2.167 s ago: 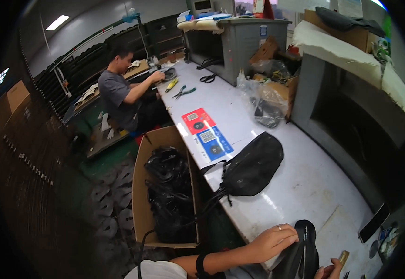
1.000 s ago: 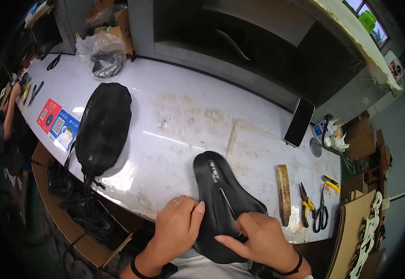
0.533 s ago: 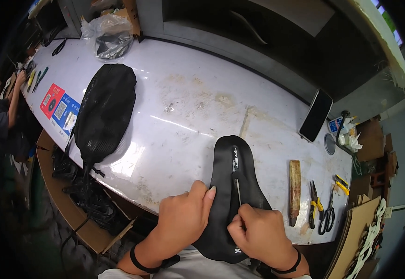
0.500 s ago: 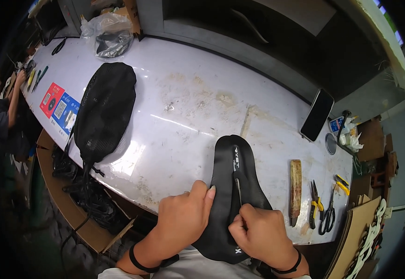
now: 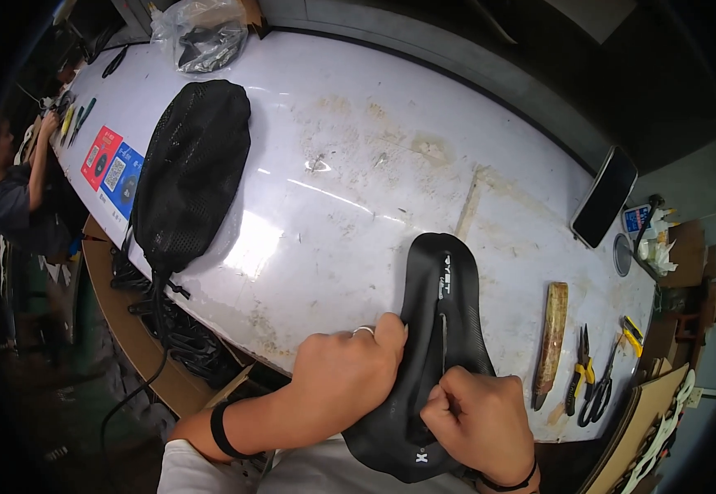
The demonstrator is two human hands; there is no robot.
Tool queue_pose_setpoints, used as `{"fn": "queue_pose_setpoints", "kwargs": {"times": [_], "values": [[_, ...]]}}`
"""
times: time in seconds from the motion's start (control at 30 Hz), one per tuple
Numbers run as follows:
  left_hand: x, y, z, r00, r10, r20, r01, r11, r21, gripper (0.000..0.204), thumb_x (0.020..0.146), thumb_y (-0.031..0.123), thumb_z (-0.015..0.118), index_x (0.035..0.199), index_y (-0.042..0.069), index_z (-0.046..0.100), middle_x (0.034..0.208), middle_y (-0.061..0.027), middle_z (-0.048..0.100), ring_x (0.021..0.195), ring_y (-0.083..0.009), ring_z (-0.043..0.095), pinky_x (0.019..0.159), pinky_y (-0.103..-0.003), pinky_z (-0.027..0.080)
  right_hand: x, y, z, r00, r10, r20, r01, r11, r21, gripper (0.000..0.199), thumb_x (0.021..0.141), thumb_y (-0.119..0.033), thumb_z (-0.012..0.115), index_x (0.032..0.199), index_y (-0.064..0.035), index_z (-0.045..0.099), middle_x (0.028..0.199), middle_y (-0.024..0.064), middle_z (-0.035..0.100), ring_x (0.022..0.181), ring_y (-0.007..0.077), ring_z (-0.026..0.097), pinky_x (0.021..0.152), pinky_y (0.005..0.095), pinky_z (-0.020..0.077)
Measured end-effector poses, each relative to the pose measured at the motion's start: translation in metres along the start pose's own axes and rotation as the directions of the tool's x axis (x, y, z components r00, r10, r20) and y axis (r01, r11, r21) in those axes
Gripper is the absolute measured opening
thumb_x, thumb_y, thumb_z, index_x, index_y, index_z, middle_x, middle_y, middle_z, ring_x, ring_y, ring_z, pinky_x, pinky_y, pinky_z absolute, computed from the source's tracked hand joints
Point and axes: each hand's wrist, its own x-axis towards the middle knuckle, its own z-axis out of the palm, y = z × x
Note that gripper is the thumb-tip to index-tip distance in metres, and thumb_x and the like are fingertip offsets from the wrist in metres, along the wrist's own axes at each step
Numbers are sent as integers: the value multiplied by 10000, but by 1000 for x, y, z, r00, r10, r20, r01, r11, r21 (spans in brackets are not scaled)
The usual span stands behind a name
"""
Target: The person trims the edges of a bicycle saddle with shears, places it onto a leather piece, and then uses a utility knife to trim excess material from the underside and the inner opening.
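Turning a little, the black saddle (image 5: pixel 414 391) now points its nose at the bench's (image 5: pixel 333 263) far edge, where a second ago it slanted toward the left end; the right hand (image 5: pixel 483 424) has gone from a spread thumb to a curled fist. The work thus seems centred on the long groove (image 5: pixel 444 337). The saddle's nose lies over the bench, its broad rear past the near edge, by the lap. The left hand's (image 5: pixel 350 375) bent fingers touch its left side, though whether they pinch it is hidden. The right fist sits over the groove's rear; I cannot tell what it grips.
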Motion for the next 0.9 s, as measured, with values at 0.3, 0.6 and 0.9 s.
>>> {"fn": "queue_pose_setpoints", "kwargs": {"times": [0.3,0.6,0.9], "values": [[10,-6,-1,984,153,88,-157,987,35,138,847,118,606,802,94,478,542,-57,606,438,-226,633,370,-352,439,-5,2,2,1000,-5,-15,6,999,37,157,825,-71,711,726,-21,600,542,117,575,455,268,599,463,349,455],[25,-16,-4,955,281,99,-284,959,17,144,843,144,621,805,87,494,528,-66,601,450,-229,643,389,-356,455,-20,-6,11,996,-42,-81,55,984,167,141,942,-87,690,818,-26,668,542,103,582,456,253,607,466,338,459],[-20,-15,-36,848,358,-392,-467,853,-232,355,785,247,869,1041,67,701,1074,-110,698,901,-299,697,715,-423,529,-35,6,19,986,-85,-144,76,995,-69,331,885,-237,831,685,-46,651,506,102,584,412,258,586,412,342,425]]}}
